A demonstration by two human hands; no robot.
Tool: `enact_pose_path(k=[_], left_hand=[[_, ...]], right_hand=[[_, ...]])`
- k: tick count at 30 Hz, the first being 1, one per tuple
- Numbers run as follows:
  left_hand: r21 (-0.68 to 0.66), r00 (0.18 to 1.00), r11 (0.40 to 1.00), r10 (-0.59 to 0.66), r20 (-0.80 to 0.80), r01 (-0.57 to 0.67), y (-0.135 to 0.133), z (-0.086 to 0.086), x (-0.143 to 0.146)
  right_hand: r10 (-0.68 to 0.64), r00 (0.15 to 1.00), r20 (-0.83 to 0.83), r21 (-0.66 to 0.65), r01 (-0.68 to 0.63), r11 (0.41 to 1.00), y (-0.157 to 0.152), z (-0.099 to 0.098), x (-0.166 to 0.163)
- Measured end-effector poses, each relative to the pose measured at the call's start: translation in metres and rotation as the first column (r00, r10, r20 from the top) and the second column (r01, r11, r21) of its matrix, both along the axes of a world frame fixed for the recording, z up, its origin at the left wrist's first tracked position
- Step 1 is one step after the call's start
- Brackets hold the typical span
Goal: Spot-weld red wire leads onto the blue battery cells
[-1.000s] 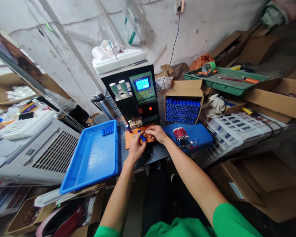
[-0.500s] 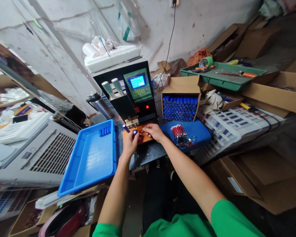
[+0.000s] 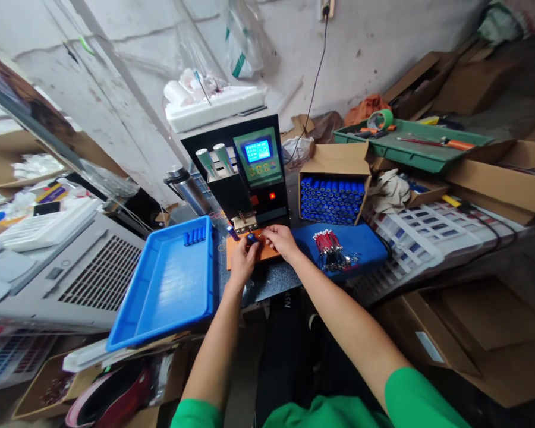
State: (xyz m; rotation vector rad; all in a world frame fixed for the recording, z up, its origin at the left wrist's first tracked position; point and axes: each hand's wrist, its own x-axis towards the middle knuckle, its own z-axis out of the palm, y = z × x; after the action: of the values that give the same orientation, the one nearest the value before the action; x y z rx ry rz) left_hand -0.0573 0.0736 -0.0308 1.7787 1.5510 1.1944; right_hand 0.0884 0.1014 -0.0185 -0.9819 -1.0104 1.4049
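Note:
My left hand (image 3: 243, 260) is closed around a blue battery cell (image 3: 251, 238) on the orange base plate (image 3: 267, 253) of a spot welder (image 3: 232, 196). Beside its fingers, a second blue cylinder (image 3: 232, 233) tilts up below the welding head. My right hand (image 3: 280, 239) pinches something thin and small close to the held cell; the fingers partly hide it. Right of that hand, a bunch of red and black wires (image 3: 328, 244) lies on a blue pad (image 3: 369, 244).
Several blue cells (image 3: 195, 236) lie in the blue tray (image 3: 160, 339) on the left. A cardboard box (image 3: 336, 156) packed with blue cells stands behind the pad. Beside the welder is a steel flask (image 3: 189, 189). A green tray (image 3: 417, 151) holds tape and tools at the right.
My view has shifted slightly, so the scene sits further right. The held cell has turned a little in my left hand, and its end faces me less. Both hands stay at the welder.

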Motion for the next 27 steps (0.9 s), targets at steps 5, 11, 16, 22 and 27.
enact_pose_path(k=[5,11,16,22,27], left_hand=[[0.038,0.997,0.999,0.041,-0.064,-0.038,-0.001,-0.003,-0.001],[0.058,0.994,0.997,0.065,-0.086,-0.06,-0.003,-0.004,0.001],[0.065,0.991,0.995,0.082,-0.109,-0.075,-0.005,-0.003,0.002],[0.052,0.987,0.995,0.097,-0.131,-0.09,-0.004,-0.006,0.001],[0.064,0.985,0.993,0.106,-0.139,-0.098,-0.003,-0.006,0.001]], right_hand=[[-0.003,0.999,-0.04,-0.004,0.003,1.0,0.001,0.006,-0.01],[0.005,0.999,0.038,0.038,-0.006,0.999,0.004,0.005,-0.018],[-0.034,0.993,0.115,0.08,0.025,0.996,0.005,-0.002,-0.024],[-0.075,0.972,0.222,0.112,0.051,0.992,0.006,-0.002,-0.026],[-0.088,0.961,0.263,0.113,0.06,0.992,0.01,-0.004,-0.027]])
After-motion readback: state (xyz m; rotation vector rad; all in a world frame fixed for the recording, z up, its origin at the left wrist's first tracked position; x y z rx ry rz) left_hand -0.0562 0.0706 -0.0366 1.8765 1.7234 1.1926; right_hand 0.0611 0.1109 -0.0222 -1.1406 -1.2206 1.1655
